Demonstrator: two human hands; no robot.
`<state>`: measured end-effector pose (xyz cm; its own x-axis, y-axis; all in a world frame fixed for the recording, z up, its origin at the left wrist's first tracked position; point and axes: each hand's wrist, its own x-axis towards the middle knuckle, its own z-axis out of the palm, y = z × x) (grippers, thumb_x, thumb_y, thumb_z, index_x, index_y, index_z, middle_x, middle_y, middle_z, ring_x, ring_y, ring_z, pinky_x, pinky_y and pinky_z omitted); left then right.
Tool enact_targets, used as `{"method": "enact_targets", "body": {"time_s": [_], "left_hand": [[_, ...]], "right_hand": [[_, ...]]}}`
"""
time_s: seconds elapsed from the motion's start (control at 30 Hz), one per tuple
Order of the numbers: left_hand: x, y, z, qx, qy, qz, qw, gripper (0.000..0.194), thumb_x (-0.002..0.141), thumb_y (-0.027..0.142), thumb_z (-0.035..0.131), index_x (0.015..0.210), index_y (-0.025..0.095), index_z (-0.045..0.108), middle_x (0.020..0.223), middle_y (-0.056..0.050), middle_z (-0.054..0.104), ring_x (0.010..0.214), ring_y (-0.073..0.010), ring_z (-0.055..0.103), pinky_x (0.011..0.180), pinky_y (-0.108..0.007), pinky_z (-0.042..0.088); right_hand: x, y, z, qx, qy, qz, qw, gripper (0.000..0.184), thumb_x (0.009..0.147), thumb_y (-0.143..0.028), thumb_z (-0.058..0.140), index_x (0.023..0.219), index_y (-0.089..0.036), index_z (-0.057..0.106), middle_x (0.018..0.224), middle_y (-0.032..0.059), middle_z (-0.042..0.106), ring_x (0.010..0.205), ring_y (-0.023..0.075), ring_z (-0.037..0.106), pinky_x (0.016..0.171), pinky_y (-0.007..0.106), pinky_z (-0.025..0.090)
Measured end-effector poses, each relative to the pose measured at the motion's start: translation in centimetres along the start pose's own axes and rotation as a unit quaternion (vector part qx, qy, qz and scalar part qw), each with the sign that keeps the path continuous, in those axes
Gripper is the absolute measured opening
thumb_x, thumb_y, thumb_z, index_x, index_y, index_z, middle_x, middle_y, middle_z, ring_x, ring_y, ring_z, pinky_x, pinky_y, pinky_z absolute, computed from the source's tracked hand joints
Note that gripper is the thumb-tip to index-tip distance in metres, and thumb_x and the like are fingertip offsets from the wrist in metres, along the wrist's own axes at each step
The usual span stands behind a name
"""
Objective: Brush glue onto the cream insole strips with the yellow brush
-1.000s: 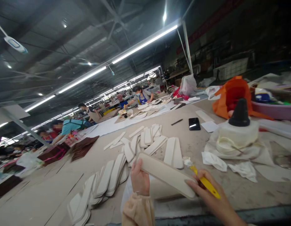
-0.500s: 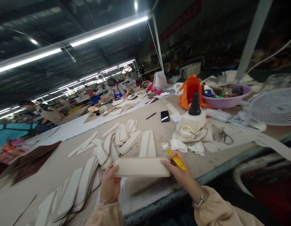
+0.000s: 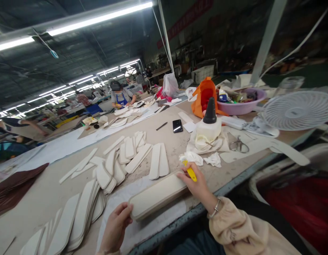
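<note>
A long cream panel with rounded corners [image 3: 157, 194] is tilted above white paper at the table's near edge, with more thickness showing beneath it. My left hand [image 3: 117, 225] pinches its near left end between thumb and fingers. At the far right end, my right hand [image 3: 197, 180] touches the panel with its thumb and also grips a yellow-handled brush [image 3: 191, 173]. The brush's tip points away, over crumpled white tissue [image 3: 193, 158]. Two similar cream panels [image 3: 159, 161] lie just beyond. Piles of cream panels [image 3: 80, 212] spread out to the left.
A white bottle with a black cone top [image 3: 208, 129] stands beyond my right hand, near scissors [image 3: 239, 145]. A phone [image 3: 177, 126], orange bag [image 3: 205, 97], purple basin [image 3: 242, 106] and white fan [image 3: 293, 110] are farther off. A co-worker [image 3: 121, 97] works across the table.
The panel has gone from level to slanting, its left end lowered toward me. My left hand moved down with it, and my right hand rose slightly left. The view has shifted to the right.
</note>
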<state>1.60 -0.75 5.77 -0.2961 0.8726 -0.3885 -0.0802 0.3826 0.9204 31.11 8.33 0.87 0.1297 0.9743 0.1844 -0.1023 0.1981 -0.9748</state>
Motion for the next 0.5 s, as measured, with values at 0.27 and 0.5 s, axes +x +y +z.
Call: {"method": "enact_targets", "body": {"time_s": [0.27, 0.5], "left_hand": [[0.5, -0.3, -0.5, 0.051, -0.006, -0.047, 0.998, 0.038, 0.058, 0.045, 0.082, 0.072, 0.015, 0.063, 0.067, 0.003, 0.053, 0.061, -0.0075, 0.047, 0.048, -0.014, 0.04], [0.8, -0.7, -0.5, 0.066, -0.003, -0.064, 0.996, 0.04, 0.056, 0.046, 0.082, 0.07, 0.015, 0.06, 0.062, 0.004, 0.051, 0.057, -0.0082, 0.047, 0.047, -0.014, 0.041]], "right_hand": [[0.3, 0.9, 0.3, -0.076, -0.016, -0.011, 0.997, 0.029, 0.076, -0.034, 0.068, 0.087, -0.024, 0.043, 0.088, -0.0006, 0.065, 0.077, 0.0176, 0.062, 0.073, 0.031, 0.047], [0.0, 0.7, 0.8, -0.227, -0.059, -0.081, 0.969, 0.012, 0.086, -0.025, 0.055, 0.095, -0.022, 0.048, 0.1, 0.0073, 0.065, 0.091, 0.0229, 0.063, 0.082, 0.039, 0.049]]}}
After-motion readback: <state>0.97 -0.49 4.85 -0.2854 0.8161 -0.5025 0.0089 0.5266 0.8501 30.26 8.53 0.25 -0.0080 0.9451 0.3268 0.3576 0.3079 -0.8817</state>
